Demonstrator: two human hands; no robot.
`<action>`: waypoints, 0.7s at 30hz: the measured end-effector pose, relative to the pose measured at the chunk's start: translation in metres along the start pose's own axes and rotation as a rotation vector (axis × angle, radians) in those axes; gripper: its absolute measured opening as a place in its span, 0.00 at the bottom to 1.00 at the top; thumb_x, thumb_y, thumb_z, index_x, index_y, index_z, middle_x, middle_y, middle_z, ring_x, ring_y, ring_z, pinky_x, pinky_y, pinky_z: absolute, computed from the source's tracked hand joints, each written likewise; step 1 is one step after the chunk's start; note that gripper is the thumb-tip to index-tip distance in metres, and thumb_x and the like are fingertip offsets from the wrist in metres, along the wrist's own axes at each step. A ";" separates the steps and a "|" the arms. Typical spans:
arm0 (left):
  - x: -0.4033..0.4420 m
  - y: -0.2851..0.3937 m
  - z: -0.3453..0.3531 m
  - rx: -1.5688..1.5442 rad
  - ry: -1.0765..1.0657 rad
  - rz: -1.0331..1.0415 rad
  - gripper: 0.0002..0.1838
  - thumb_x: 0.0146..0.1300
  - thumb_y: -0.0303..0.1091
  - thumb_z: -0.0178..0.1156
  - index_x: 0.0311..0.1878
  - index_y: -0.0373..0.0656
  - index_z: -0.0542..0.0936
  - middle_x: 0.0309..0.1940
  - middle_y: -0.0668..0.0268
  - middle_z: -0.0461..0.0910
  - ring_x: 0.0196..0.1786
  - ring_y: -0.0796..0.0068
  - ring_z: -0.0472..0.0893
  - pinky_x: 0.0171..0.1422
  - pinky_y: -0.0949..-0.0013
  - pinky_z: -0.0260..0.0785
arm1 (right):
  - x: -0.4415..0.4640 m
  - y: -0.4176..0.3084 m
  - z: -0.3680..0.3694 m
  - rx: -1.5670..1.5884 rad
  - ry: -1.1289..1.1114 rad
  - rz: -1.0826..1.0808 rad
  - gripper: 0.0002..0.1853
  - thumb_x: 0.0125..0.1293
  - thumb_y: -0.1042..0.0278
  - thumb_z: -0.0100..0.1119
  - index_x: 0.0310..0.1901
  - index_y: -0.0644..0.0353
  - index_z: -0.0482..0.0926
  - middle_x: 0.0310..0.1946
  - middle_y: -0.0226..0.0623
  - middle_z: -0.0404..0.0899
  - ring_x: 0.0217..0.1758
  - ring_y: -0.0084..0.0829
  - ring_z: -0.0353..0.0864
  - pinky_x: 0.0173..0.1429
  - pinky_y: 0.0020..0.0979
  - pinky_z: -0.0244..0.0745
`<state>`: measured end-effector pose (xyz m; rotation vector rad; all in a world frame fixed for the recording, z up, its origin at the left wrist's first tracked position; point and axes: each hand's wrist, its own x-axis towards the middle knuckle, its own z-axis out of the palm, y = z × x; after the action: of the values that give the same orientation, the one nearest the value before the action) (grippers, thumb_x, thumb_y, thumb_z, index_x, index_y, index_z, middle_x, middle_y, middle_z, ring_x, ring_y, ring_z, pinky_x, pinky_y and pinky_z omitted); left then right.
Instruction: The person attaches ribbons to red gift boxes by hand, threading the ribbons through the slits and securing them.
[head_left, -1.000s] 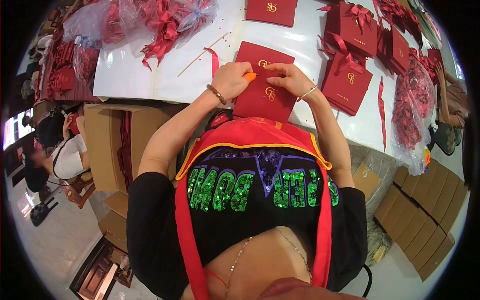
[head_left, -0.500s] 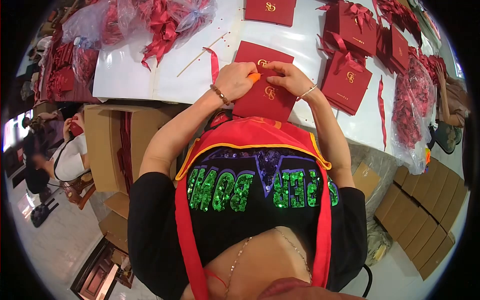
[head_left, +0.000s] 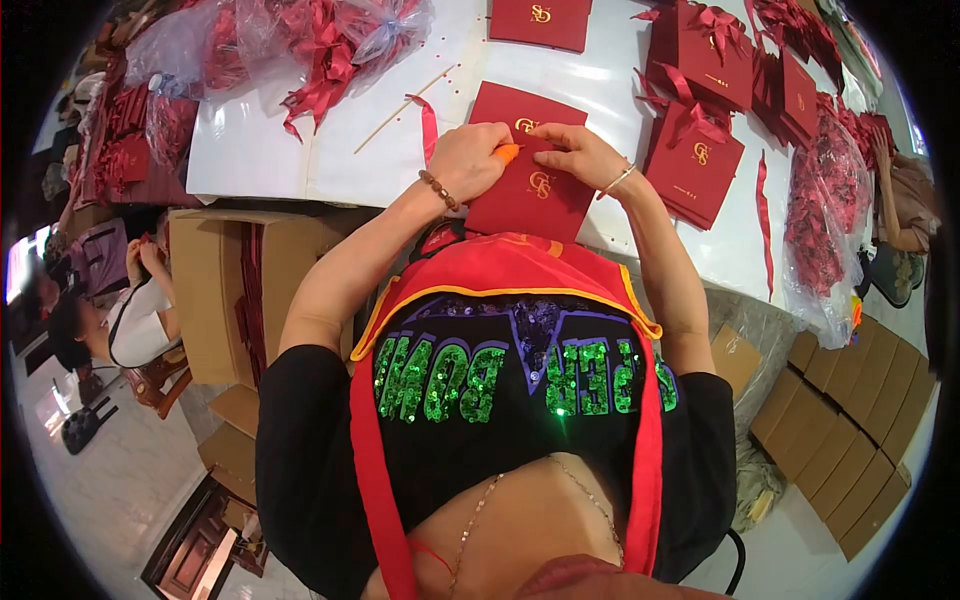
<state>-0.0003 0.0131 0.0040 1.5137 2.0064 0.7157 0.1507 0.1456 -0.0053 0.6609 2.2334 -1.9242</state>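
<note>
Hands apart, just beside each other over the red bags point(head_left: 530, 215) at the near edge of the bench point(head_left: 250, 150), in front of the wearer. Left hand point(head_left: 470, 160) curled closed around an orange item point(head_left: 507, 154), only its end showing. Right hand point(head_left: 582, 162) has thumb and fingers spread at the bags, near the upper gold logo point(head_left: 525, 125); can't tell if it pinches anything. Two logos visible, one above the other.

Ribbon point(head_left: 428, 125) just beyond left hand, thin stick point(head_left: 400, 112) beside it. Another bag point(head_left: 540, 25) toward the far edge. Bag stack with bows point(head_left: 695, 165) right of the right hand, more stacks behind. Loose strip point(head_left: 765, 225) toward the right end, plastic sack point(head_left: 820, 235) of red ribbon at the right edge. Clear plastic with ribbons point(head_left: 370, 40) at far left. Open carton point(head_left: 208, 290) off the near-left corner; co-worker in white point(head_left: 145, 325) beyond it.
</note>
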 end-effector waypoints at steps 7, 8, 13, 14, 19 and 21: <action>-0.002 -0.006 0.005 0.011 -0.020 0.010 0.11 0.57 0.38 0.54 0.33 0.39 0.77 0.28 0.55 0.78 0.33 0.56 0.78 0.35 0.60 0.67 | 0.005 -0.023 0.006 -0.471 0.085 0.031 0.18 0.58 0.70 0.57 0.50 0.66 0.72 0.44 0.43 0.78 0.49 0.30 0.77 0.53 0.27 0.69; -0.002 -0.007 0.005 0.011 -0.019 0.010 0.11 0.57 0.38 0.54 0.33 0.39 0.77 0.28 0.55 0.78 0.33 0.56 0.78 0.35 0.60 0.67 | 0.006 -0.020 0.006 -0.414 0.095 0.030 0.18 0.58 0.71 0.57 0.50 0.66 0.72 0.44 0.42 0.78 0.48 0.29 0.77 0.52 0.27 0.70; -0.005 -0.010 0.005 -0.018 0.017 -0.017 0.11 0.57 0.38 0.54 0.33 0.39 0.77 0.28 0.55 0.78 0.32 0.56 0.78 0.35 0.60 0.67 | 0.012 0.003 0.006 -0.081 0.065 0.081 0.17 0.58 0.74 0.58 0.50 0.68 0.73 0.44 0.38 0.79 0.47 0.25 0.76 0.51 0.24 0.70; -0.005 -0.009 0.006 -0.021 0.014 -0.016 0.11 0.57 0.38 0.54 0.33 0.39 0.77 0.28 0.55 0.78 0.32 0.56 0.78 0.35 0.60 0.67 | 0.012 0.006 0.006 -0.052 0.092 0.045 0.18 0.57 0.73 0.59 0.50 0.68 0.73 0.44 0.40 0.79 0.46 0.27 0.77 0.51 0.25 0.70; -0.002 -0.004 0.009 0.012 0.023 0.012 0.11 0.57 0.38 0.55 0.32 0.39 0.77 0.28 0.55 0.79 0.32 0.56 0.78 0.35 0.60 0.67 | 0.011 0.005 0.007 0.047 0.080 0.051 0.21 0.56 0.73 0.60 0.53 0.67 0.73 0.45 0.42 0.78 0.47 0.27 0.77 0.52 0.25 0.69; 0.000 -0.005 0.010 0.013 0.021 -0.004 0.11 0.57 0.38 0.55 0.32 0.39 0.77 0.28 0.55 0.79 0.32 0.56 0.78 0.35 0.60 0.67 | 0.012 0.010 0.007 0.055 0.108 0.009 0.21 0.56 0.73 0.60 0.52 0.67 0.73 0.43 0.41 0.79 0.45 0.25 0.76 0.50 0.24 0.69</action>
<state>0.0028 0.0126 -0.0063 1.5150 2.0321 0.7213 0.1424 0.1427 -0.0198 0.7997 2.2423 -1.9975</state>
